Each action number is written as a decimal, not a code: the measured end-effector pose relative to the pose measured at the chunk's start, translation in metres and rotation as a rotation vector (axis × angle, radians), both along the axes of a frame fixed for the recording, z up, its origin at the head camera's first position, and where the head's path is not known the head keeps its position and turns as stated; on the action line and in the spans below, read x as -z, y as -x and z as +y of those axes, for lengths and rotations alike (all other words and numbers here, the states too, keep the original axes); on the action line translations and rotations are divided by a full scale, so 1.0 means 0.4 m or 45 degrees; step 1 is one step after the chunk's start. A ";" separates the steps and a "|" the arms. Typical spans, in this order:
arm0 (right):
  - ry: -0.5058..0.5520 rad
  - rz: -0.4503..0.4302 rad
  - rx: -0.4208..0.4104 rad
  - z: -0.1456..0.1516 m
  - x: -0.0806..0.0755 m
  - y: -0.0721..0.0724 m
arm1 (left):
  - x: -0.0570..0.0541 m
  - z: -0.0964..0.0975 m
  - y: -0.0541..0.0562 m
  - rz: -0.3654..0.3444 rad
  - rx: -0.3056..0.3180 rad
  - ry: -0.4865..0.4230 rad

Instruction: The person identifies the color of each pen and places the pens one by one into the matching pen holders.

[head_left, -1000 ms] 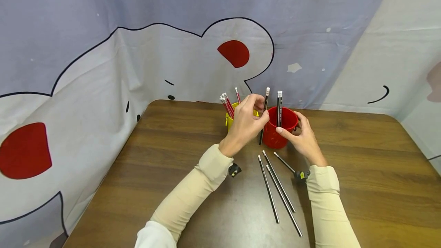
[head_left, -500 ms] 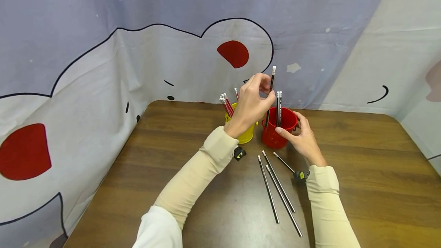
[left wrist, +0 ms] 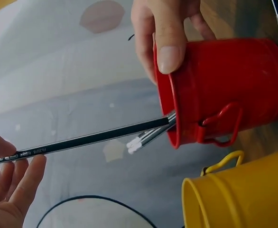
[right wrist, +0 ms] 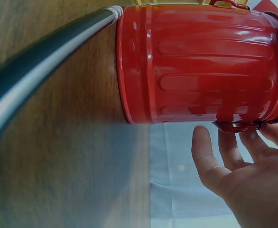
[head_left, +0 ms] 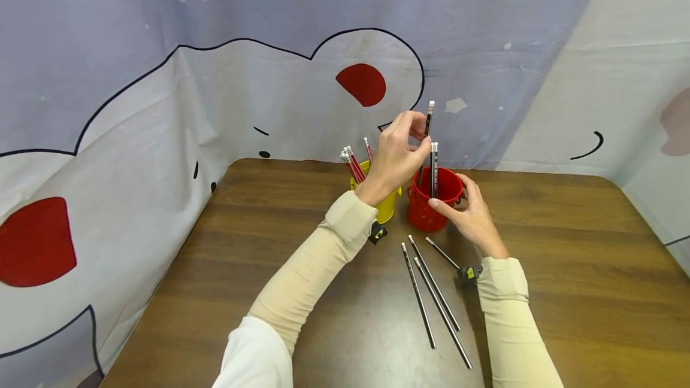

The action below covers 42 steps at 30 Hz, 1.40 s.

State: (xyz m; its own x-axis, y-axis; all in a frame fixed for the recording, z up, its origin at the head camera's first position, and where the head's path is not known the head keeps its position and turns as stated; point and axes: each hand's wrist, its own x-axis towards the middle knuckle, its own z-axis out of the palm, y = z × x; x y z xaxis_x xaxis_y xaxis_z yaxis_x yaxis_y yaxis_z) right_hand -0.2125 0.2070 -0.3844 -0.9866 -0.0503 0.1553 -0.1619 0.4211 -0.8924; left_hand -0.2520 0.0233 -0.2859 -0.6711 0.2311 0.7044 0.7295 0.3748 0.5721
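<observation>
My left hand [head_left: 398,157] pinches a black pencil [head_left: 429,117] by its upper part, white eraser end up. The pencil's lower end dips into the mouth of the red bucket [head_left: 426,213], as the left wrist view also shows. Two black pencils [head_left: 433,169] stand inside that bucket with their erasers up. On the bucket's right side my right hand [head_left: 475,220] holds it, thumb on the rim. In the right wrist view its fingers [right wrist: 230,151] lie along the bucket's side by the handle. The pencil tips inside the bucket are hidden.
Left of the red bucket stands a yellow bucket [head_left: 387,208] with several red pencils [head_left: 353,163] in it, partly behind my left hand. Several black pencils, one of them a long pencil [head_left: 418,295], lie on the wooden table [head_left: 566,244] in front. A printed curtain hangs behind.
My left hand has lifted the black pencil from beside the red bucket, up and to the right, and its lower end is now inside the bucket's mouth. My right hand stays in place.
</observation>
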 end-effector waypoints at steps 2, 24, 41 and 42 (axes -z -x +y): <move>0.001 0.000 0.003 0.000 0.001 0.001 | 0.006 0.002 0.003 -0.004 0.002 0.004; -0.009 0.015 -0.001 0.001 0.003 0.002 | 0.113 0.021 0.013 -0.027 -0.030 0.191; 0.034 0.021 -0.009 -0.001 0.002 -0.001 | 0.220 0.024 0.005 -0.049 -0.078 0.300; 0.039 0.021 -0.009 -0.001 0.002 -0.001 | 0.223 0.025 0.006 -0.045 -0.079 0.296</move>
State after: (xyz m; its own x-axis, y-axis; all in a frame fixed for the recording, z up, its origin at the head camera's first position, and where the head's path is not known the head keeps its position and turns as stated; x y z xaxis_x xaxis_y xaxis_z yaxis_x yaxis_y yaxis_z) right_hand -0.2123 0.2068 -0.3854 -0.9835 -0.0523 0.1733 -0.1798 0.3926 -0.9020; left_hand -0.2543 0.0331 -0.3750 -0.7125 0.3415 0.6130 0.6820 0.5428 0.4902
